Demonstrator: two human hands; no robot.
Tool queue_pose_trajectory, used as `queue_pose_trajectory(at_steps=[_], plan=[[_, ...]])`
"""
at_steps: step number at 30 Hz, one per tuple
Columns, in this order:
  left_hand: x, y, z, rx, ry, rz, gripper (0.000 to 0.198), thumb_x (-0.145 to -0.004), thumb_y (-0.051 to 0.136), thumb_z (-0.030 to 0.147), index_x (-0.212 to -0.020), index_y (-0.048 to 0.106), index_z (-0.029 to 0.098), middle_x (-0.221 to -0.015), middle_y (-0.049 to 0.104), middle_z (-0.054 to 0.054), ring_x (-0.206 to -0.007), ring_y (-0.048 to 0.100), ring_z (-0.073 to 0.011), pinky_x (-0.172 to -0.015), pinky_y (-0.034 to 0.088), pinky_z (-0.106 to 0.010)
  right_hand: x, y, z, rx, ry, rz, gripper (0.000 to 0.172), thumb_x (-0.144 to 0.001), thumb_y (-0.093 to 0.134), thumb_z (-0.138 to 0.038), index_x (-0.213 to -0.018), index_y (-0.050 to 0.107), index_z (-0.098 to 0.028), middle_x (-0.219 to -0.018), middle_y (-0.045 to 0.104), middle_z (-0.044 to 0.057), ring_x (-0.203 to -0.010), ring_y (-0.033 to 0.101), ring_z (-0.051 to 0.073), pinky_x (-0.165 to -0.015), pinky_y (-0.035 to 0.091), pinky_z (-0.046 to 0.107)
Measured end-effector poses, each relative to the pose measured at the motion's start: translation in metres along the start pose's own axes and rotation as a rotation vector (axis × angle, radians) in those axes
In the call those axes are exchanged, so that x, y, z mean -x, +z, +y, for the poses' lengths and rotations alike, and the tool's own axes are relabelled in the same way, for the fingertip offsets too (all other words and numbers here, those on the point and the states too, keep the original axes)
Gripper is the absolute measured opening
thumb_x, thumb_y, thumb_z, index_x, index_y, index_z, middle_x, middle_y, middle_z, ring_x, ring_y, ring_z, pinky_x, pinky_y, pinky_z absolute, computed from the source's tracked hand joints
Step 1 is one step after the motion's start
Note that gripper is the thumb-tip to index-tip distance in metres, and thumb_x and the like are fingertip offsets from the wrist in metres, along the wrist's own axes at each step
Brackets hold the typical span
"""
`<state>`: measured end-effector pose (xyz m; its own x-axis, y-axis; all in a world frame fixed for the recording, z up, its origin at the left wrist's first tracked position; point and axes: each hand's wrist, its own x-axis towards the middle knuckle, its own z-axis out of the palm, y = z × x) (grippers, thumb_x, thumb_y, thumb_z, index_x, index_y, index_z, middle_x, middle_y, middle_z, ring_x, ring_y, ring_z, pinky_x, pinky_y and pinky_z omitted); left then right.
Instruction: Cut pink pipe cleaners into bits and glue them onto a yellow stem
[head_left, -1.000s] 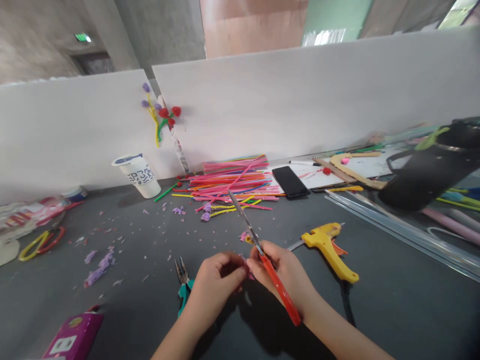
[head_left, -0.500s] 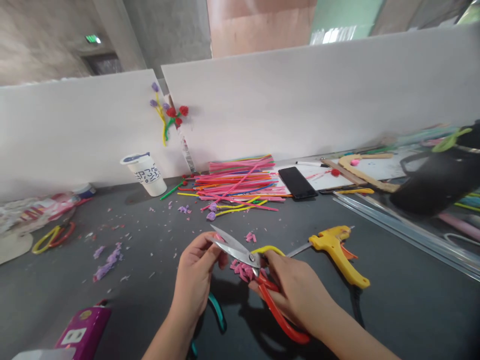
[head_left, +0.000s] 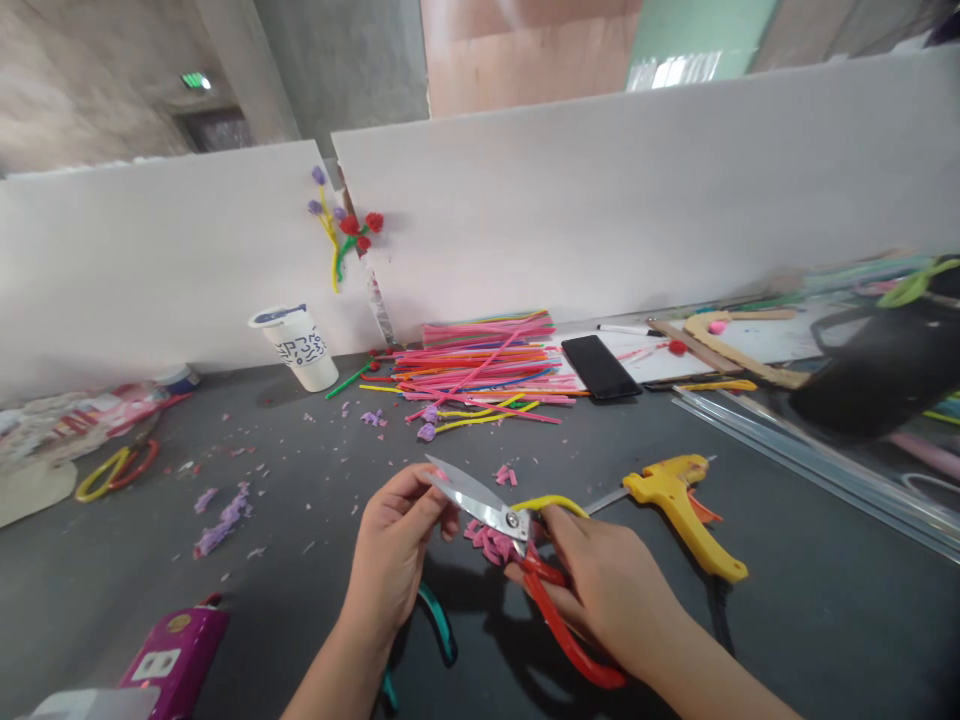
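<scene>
My right hand [head_left: 607,575] is closed round the scissors [head_left: 487,508], which have red and yellow handles. The blades point up and left and lie nearly together, with their tips by my left hand [head_left: 401,545]. That hand is closed in a pinch at the blade; a small bit of pink shows at its fingertips, mostly hidden. Beneath the blades lies a little heap of pink cut pieces [head_left: 491,543]. A few more pink snippets [head_left: 506,475] rest just beyond. Teal-handled pliers [head_left: 439,622] lie partly hidden by my left wrist.
Behind my hands lies a pile of coloured pipe cleaners [head_left: 480,365], beside a phone [head_left: 600,367]. A yellow glue gun [head_left: 686,515] lies right. Left are a paper cup [head_left: 298,350], other scissors [head_left: 116,472], purple fluff [head_left: 225,522] and a magenta box [head_left: 176,660]. A black jug [head_left: 877,365] stands far right.
The scissor blades have closed from a clear gap to nearly together. The view has shifted slightly; both hands keep their places at the scissors.
</scene>
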<state>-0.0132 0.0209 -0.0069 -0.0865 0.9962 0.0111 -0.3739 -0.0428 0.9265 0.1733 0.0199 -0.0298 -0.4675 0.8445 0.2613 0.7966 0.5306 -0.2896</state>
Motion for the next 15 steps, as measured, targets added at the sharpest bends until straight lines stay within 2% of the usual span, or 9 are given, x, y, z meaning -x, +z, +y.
queue_pose_trajectory(at_steps=[6,15], plan=[[-0.0008,0.0005,0.0018,0.026,-0.016,-0.005,0.006,-0.071,0.063,0.019,-0.068,0.06,0.014,-0.057,0.053,0.003,-0.049,0.048,-0.0045,-0.046,0.038,-0.013,-0.0021,-0.0014,-0.0022,-0.008,0.012,-0.026,0.032,-0.077,0.05,-0.051,-0.08,0.049,-0.019,-0.065,0.063,0.003,-0.058,0.061,0.02,-0.051,0.035,0.026],[-0.0003,-0.0011,0.0016,0.008,-0.025,-0.007,0.008,-0.07,0.065,0.021,-0.067,0.061,0.014,-0.056,0.055,0.003,-0.048,0.049,-0.0046,-0.045,0.039,-0.013,-0.0001,0.0022,-0.0006,0.033,-0.02,0.024,0.033,-0.078,0.048,-0.051,-0.077,0.049,-0.018,-0.06,0.062,0.002,-0.053,0.059,0.018,-0.048,0.033,0.025]])
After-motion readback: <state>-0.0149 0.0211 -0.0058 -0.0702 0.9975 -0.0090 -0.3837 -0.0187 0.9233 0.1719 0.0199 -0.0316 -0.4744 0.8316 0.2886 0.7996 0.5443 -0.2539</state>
